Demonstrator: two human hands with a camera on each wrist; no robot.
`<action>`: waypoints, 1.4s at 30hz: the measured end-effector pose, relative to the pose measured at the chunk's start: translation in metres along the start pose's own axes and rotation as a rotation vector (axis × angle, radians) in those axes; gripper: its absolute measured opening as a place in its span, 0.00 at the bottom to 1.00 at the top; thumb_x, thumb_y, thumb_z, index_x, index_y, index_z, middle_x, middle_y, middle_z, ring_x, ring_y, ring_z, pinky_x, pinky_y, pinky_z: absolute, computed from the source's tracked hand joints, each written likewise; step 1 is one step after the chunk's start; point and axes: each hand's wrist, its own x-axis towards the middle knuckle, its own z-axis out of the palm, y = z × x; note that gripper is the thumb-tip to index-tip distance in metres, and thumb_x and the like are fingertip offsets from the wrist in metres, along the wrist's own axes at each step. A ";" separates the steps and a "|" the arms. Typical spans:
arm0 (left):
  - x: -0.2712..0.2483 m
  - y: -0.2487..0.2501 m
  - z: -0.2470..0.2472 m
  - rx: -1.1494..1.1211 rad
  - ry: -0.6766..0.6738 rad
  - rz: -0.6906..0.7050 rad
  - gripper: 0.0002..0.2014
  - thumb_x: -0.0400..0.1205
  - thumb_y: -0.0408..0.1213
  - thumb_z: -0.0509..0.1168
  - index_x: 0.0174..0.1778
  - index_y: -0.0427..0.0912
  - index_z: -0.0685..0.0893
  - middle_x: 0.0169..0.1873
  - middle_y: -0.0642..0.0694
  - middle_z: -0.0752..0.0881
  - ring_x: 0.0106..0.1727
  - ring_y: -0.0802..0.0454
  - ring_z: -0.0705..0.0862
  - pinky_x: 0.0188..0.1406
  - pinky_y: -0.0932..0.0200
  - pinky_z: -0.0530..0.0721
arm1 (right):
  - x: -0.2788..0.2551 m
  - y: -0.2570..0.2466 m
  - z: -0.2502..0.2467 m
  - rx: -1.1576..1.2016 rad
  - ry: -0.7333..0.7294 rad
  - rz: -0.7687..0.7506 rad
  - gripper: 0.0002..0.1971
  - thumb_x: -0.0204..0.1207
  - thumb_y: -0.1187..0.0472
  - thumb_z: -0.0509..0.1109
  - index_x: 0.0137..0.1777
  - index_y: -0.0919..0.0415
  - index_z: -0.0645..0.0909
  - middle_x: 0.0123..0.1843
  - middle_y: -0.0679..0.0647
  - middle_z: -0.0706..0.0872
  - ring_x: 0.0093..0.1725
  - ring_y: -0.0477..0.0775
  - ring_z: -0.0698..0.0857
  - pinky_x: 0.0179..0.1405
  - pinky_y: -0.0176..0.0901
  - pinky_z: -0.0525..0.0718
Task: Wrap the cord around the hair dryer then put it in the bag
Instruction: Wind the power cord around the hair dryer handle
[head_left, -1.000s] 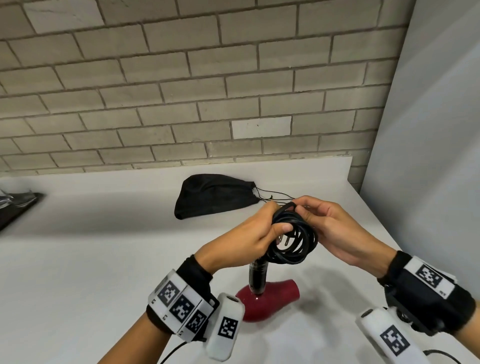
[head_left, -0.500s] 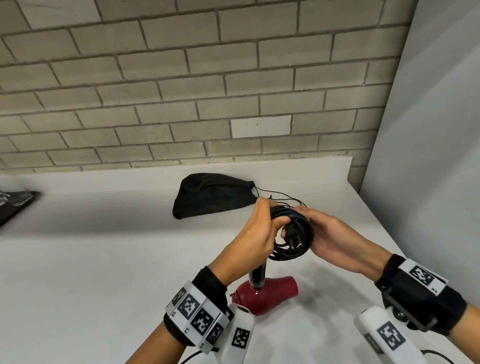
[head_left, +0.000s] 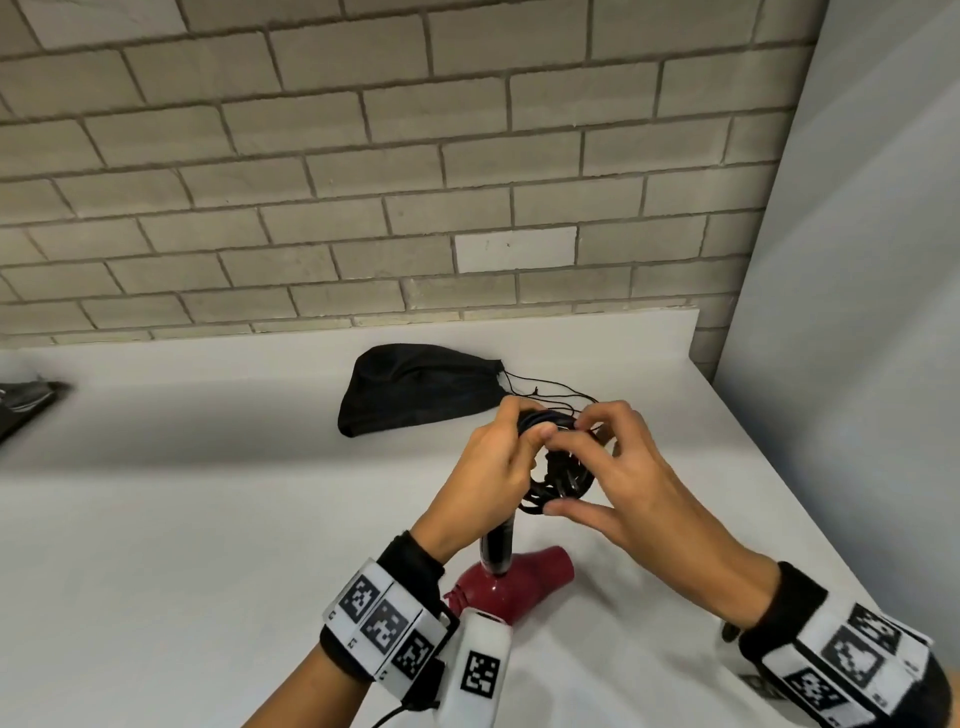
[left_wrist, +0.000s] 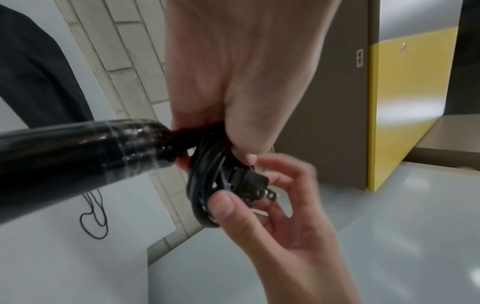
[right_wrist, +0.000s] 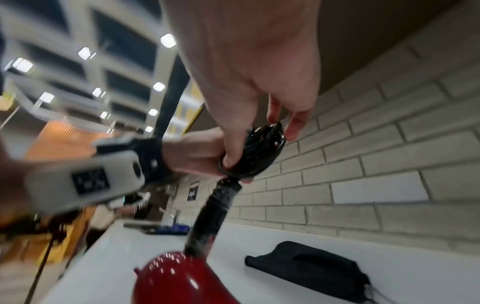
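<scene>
The hair dryer stands with its red body (head_left: 519, 584) on the white counter (head_left: 182, 545) and its black handle (head_left: 497, 545) pointing up. The black cord (head_left: 558, 475) is coiled in a bundle at the handle's top. My left hand (head_left: 519, 441) grips the coil from the left, at the handle's end (left_wrist: 145, 139). My right hand (head_left: 561, 475) pinches the coil from the right, thumb (left_wrist: 226, 205) under it and fingers over it. The plug (left_wrist: 255, 183) sits in the coil's middle. The black drawstring bag (head_left: 415, 389) lies flat behind my hands, also in the right wrist view (right_wrist: 311, 269).
A brick wall (head_left: 363, 182) backs the counter and a grey panel (head_left: 857, 312) closes the right side. The bag's thin drawstrings (head_left: 550, 387) trail right, close behind the coil. A dark object (head_left: 26, 402) lies at the far left edge.
My right hand has come round over the front of the coil, thumb now under it. The left hand has kept its grip at the handle's top. The dryer has stayed put.
</scene>
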 end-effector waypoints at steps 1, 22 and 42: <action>0.001 0.000 0.000 -0.003 0.001 -0.001 0.10 0.87 0.39 0.56 0.60 0.38 0.73 0.29 0.50 0.79 0.29 0.54 0.77 0.28 0.60 0.75 | 0.001 0.000 0.000 -0.104 0.029 -0.021 0.23 0.67 0.47 0.76 0.61 0.47 0.76 0.59 0.48 0.70 0.54 0.52 0.75 0.51 0.42 0.79; -0.010 -0.007 0.007 0.032 0.005 0.082 0.08 0.85 0.38 0.59 0.55 0.38 0.75 0.48 0.45 0.81 0.48 0.59 0.78 0.45 0.73 0.73 | -0.040 0.035 -0.013 0.098 -0.118 -0.085 0.07 0.81 0.55 0.61 0.56 0.55 0.75 0.58 0.45 0.74 0.47 0.44 0.82 0.46 0.38 0.82; -0.017 0.005 0.022 -0.406 -0.234 -0.045 0.12 0.84 0.38 0.62 0.62 0.40 0.71 0.54 0.46 0.81 0.56 0.58 0.82 0.54 0.65 0.79 | 0.001 0.020 0.001 1.157 -0.436 0.614 0.15 0.70 0.79 0.68 0.53 0.64 0.84 0.50 0.65 0.89 0.55 0.62 0.87 0.65 0.60 0.79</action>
